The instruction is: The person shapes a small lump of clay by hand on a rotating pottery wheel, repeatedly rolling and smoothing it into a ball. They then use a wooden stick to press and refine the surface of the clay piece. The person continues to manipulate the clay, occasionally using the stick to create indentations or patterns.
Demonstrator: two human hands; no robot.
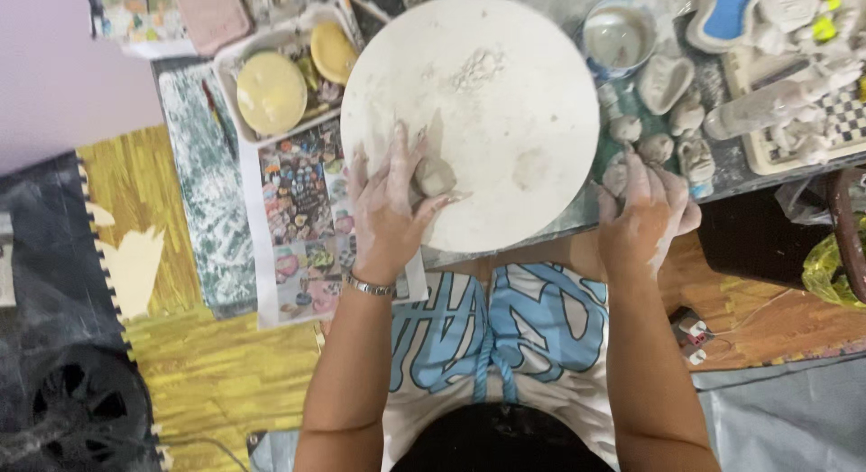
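On the round white board (487, 102), near its lower left edge, sits a small grey clay lump (434, 176), rough and squat, w/ a damp sheen and a smear of clay around it. Left hand (388, 210) lies partly on the board, fingers spread and curved around the lump, thumb touching its lower side; it cups the clay rather than closing fully on it. Hand is dusted pale w/ dried clay, and a thin metal bracelet (370, 285) rings the wrist.

Right hand (645, 215) is off the board, at the table's front edge on the right, fingers reaching toward a cluster of small grey clay pieces (654, 147). Can't tell if it grips one or just rests there.

Board's centre and upper half are bare, w/ a crumbly patch near the top. Its rim overhangs the table's near edge. Left of it, just beside, a white tray (236, 111) holds two yellow round sponges (271, 91); a printed picture sheet (298, 201) lies under the left wrist. Upper right, close to the rim, stands a small bowl of cloudy water (618, 37). Right side is crowded w/ moulds and figurines (794, 39).
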